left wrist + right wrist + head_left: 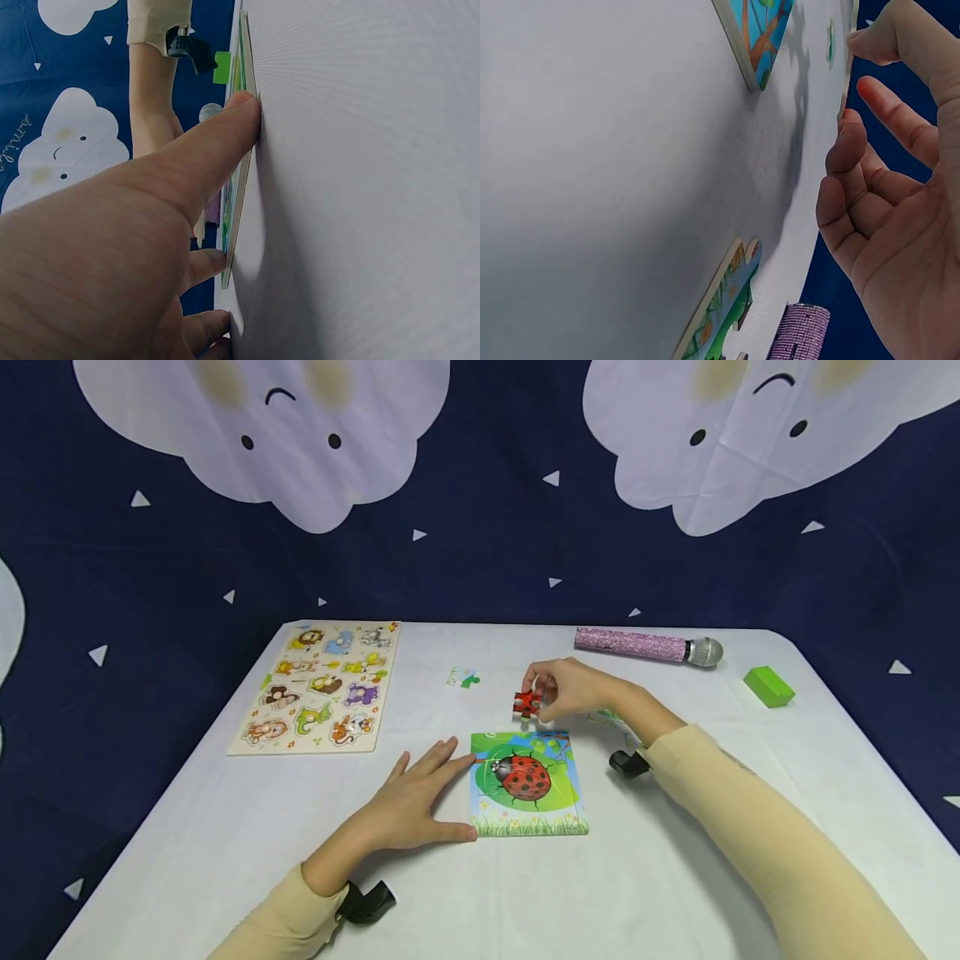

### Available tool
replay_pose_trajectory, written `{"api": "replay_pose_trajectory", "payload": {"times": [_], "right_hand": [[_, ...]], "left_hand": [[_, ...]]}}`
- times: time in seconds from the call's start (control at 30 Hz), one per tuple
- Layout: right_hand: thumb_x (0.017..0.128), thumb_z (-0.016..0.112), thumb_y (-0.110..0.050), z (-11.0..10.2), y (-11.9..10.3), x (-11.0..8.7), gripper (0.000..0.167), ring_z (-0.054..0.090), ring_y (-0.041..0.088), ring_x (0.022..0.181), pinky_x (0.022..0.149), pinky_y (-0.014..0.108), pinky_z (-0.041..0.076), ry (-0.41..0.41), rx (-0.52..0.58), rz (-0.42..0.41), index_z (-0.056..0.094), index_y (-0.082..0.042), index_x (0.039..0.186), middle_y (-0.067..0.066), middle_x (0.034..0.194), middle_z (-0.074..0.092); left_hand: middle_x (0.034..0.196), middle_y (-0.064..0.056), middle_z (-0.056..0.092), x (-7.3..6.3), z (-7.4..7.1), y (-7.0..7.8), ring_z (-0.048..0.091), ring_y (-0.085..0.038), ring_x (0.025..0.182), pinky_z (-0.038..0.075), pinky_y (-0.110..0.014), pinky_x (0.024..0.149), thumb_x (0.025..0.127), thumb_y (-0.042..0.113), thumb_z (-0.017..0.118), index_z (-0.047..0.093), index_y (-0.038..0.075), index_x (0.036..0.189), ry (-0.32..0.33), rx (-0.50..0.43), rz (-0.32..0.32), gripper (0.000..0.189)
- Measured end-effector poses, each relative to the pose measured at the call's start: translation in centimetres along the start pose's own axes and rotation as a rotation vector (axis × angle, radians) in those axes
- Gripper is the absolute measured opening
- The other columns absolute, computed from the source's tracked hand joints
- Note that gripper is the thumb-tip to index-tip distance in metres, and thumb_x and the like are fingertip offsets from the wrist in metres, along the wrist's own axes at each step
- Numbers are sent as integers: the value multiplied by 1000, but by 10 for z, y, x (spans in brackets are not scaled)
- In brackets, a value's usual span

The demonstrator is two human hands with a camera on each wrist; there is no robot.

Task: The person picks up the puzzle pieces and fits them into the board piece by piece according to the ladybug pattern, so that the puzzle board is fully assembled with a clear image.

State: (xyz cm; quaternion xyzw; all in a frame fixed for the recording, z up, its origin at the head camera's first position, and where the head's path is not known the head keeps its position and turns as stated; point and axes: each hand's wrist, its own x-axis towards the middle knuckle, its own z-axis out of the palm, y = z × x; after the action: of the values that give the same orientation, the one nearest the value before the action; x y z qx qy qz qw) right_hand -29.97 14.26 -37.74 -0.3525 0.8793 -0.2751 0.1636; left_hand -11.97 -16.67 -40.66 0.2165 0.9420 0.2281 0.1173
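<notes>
A square ladybug puzzle board (528,827) lies flat in the middle of the table in the head view. My left hand (408,806) rests at its left side, fingers spread, with thumb and fingertip touching the edge. In the left wrist view the thumb (217,139) presses along the board's side. Beyond the board's far edge, my right hand (577,687) pinches a red jigsaw piece with black spots (527,704) between thumb and fingers. Another puzzle piece, green and blue (724,304), lies on the table below this hand, partly hidden by the arm in the head view.
A small white-and-green puzzle piece (463,677) lies beyond the board. At the far left is an animal peg puzzle (365,718). A pink glittery microphone (633,643) lies at the back right, near a green block (768,686). Behind the table hangs a dark blue cloud-patterned cloth (480,577).
</notes>
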Motion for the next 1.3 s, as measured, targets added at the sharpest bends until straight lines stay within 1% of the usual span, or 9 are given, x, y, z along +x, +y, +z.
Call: {"api": "replay_pose_trajectory", "payload": {"times": [0.17,0.33,0.5,0.9,1.1,1.3], "right_hand": [[81,78,-13,1,-4,-10,39,58,17,81,73,33,49,-5,4,-5,68,-18,118,1,91,67],[81,78,-13,2,-6,-19,36,61,18,86,78,33,52,-6,13,-17,68,-18,115,0,94,69],[80,80,-15,5,-10,-26,35,62,19,88,79,34,53,-6,39,-32,71,-19,113,-1,96,70],[80,80,-15,14,-16,-41,34,62,16,83,75,29,53,-22,43,-48,72,-18,113,-2,94,71],[78,80,-12,19,-17,-46,34,58,15,81,71,26,52,-17,42,-56,72,-16,111,-1,90,67],[78,83,-13,25,-22,-50,35,58,16,85,75,26,52,-30,50,-65,73,-17,112,-1,95,67]], "left_hand": [[181,-11,20,0,0,1,17,-35,169,6,-74,132,85,62,85,40,24,168,-2,-2,1,102],[181,-11,21,0,-1,1,18,-35,168,6,-74,132,85,62,85,40,23,168,4,1,3,102],[181,-11,21,0,-1,1,18,-36,168,6,-74,131,84,62,85,40,23,168,8,-2,4,103],[181,-11,20,0,-1,1,18,-36,168,6,-74,131,85,62,85,40,23,168,-1,-5,4,102],[181,-12,21,0,-1,1,19,-36,168,6,-75,131,85,62,85,40,23,168,0,-5,7,102],[181,-12,21,0,-1,2,19,-37,168,6,-75,131,85,61,85,40,23,168,-1,-5,8,101]]}}
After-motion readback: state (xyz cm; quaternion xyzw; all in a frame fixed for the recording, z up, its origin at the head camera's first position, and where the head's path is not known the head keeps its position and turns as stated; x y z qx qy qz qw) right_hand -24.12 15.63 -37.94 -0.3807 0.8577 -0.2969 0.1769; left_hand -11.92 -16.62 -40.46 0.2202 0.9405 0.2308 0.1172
